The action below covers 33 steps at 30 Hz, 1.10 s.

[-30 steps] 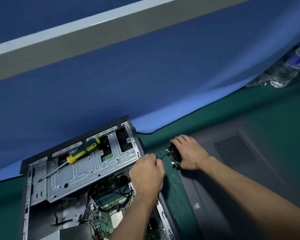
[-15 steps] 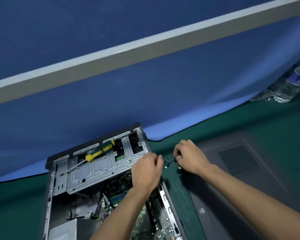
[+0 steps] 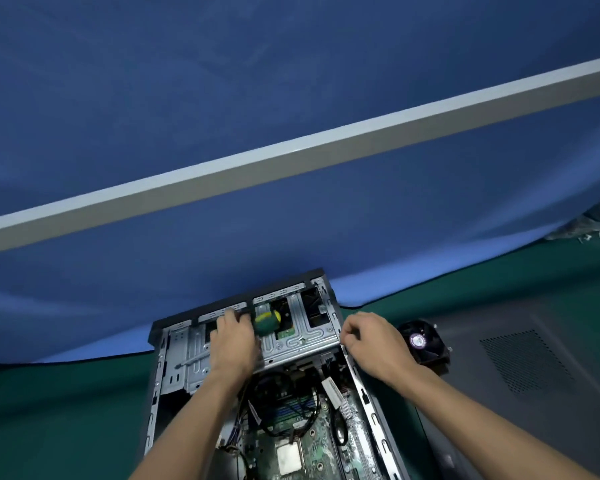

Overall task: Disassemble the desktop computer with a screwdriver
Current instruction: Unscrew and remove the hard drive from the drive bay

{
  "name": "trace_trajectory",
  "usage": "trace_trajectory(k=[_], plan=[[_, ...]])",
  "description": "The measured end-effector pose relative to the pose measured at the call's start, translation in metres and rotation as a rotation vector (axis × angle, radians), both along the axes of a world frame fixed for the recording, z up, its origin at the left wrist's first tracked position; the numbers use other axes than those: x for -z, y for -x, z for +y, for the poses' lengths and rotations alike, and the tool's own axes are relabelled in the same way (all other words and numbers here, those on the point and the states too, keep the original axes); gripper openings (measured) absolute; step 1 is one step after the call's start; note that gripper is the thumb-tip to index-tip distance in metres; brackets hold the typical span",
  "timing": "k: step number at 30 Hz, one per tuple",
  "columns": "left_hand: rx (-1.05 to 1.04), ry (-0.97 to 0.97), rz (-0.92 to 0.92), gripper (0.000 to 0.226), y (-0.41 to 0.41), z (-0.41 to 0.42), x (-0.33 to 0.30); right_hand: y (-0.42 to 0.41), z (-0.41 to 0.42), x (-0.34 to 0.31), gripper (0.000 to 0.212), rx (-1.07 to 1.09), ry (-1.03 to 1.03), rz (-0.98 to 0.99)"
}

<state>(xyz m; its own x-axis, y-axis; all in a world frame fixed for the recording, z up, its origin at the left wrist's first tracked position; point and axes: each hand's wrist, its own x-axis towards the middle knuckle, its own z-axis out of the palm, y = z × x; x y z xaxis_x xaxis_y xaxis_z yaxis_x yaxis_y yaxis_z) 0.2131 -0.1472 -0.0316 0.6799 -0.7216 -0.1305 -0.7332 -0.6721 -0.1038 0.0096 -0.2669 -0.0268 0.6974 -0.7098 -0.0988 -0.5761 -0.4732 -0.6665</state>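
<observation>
The left hand (image 3: 234, 344) has its grip closed round the screwdriver (image 3: 266, 321), whose green-and-yellow handle end sticks out just to the right of the knuckles while the thin shaft runs out below and left of the grip across the silver drive cage (image 3: 302, 336). That cage sits at the far end of the desktop computer (image 3: 174, 375), which lies open on the green surface (image 3: 66, 410) with its motherboard (image 3: 302, 441) and black cables showing nearer the person than the grip. The right hand (image 3: 371, 344) hovers at the case's right rail, well to the right of the grip, its fingers curled loosely; whether it pinches anything small I cannot tell. Beyond that hand, a black cooling fan (image 3: 425, 344) rests apart from the case on the grey side panel (image 3: 534, 358), so fan removal looks done. The step in hand appears to be taking up the tool for the next fastener, probably on the drive cage. The next move calls for turning the tip down onto a screw head and steadying the case with the free hand; which screw is meant cannot be judged.
</observation>
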Motion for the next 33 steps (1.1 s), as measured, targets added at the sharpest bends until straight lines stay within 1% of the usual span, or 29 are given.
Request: trace_trajectory(k=[2, 4, 6, 7, 8, 9, 11, 12, 14, 16, 18, 20, 21, 22, 24, 25, 31, 33], plan=[[0.055, -0.032, 0.013, 0.034, -0.005, 0.004, 0.001, -0.002, 0.003, -0.004, 0.020, 0.005, 0.007, 0.010], [0.110, -0.022, 0.014, 0.035, -0.009, 0.007, 0.002, -0.002, 0.005, -0.009, 0.018, 0.004, 0.002, 0.019], [0.186, 0.009, -0.010, 0.038, -0.008, 0.009, -0.003, -0.003, 0.005, -0.015, 0.011, 0.003, -0.030, 0.001], [0.231, 0.036, -0.012, 0.042, -0.005, 0.009, -0.007, -0.005, 0.006, -0.018, 0.003, 0.005, -0.063, -0.019], [0.281, 0.080, -0.002, 0.047, -0.001, 0.008, -0.011, -0.010, 0.006, -0.022, 0.008, 0.016, -0.094, -0.039], [0.328, 0.144, 0.011, 0.048, 0.003, 0.006, -0.016, -0.015, 0.006, -0.026, 0.020, 0.026, -0.125, -0.053], [0.390, 0.294, 0.032, 0.041, 0.017, 0.002, -0.028, -0.030, 0.010, -0.033, 0.039, 0.046, -0.163, -0.061], [0.411, 0.371, 0.045, 0.038, 0.024, 0.001, -0.034, -0.038, 0.012, -0.037, 0.045, 0.065, -0.191, -0.073], [0.427, 0.502, 0.072, 0.036, 0.034, -0.001, -0.040, -0.052, 0.018, -0.041, 0.050, 0.114, -0.270, -0.142], [0.383, 0.583, 0.130, 0.035, 0.036, 0.001, -0.043, -0.063, 0.023, -0.046, 0.046, 0.168, -0.293, -0.227], [0.328, 0.550, 0.244, 0.044, 0.028, 0.004, -0.040, -0.067, 0.024, -0.053, 0.037, 0.185, -0.167, -0.221], [0.258, 0.405, 0.358, 0.061, 0.015, 0.010, -0.031, -0.068, 0.022, -0.063, 0.033, 0.189, 0.050, -0.166], [0.188, 0.364, 0.439, 0.064, 0.009, 0.016, -0.024, -0.068, 0.020, -0.069, 0.032, 0.184, 0.151, -0.148], [0.107, 0.364, 0.533, 0.063, 0.005, 0.022, -0.017, -0.068, 0.017, -0.075, 0.032, 0.172, 0.231, -0.136], [-0.017, 0.398, 0.683, 0.056, 0.001, 0.035, -0.003, -0.069, 0.013, -0.085, 0.032, 0.145, 0.325, -0.114], [-0.039, 0.394, 0.700, 0.054, 0.002, 0.040, 0.004, -0.070, 0.011, -0.088, 0.032, 0.130, 0.348, -0.105], [0.007, 0.272, 0.584, 0.066, 0.020, 0.049, 0.032, -0.077, 0.012, -0.086, 0.032, 0.080, 0.445, -0.010], [0.018, 0.253, 0.587, 0.067, 0.017, 0.050, 0.034, -0.079, 0.011, -0.087, 0.032, 0.081, 0.453, 0.002]])
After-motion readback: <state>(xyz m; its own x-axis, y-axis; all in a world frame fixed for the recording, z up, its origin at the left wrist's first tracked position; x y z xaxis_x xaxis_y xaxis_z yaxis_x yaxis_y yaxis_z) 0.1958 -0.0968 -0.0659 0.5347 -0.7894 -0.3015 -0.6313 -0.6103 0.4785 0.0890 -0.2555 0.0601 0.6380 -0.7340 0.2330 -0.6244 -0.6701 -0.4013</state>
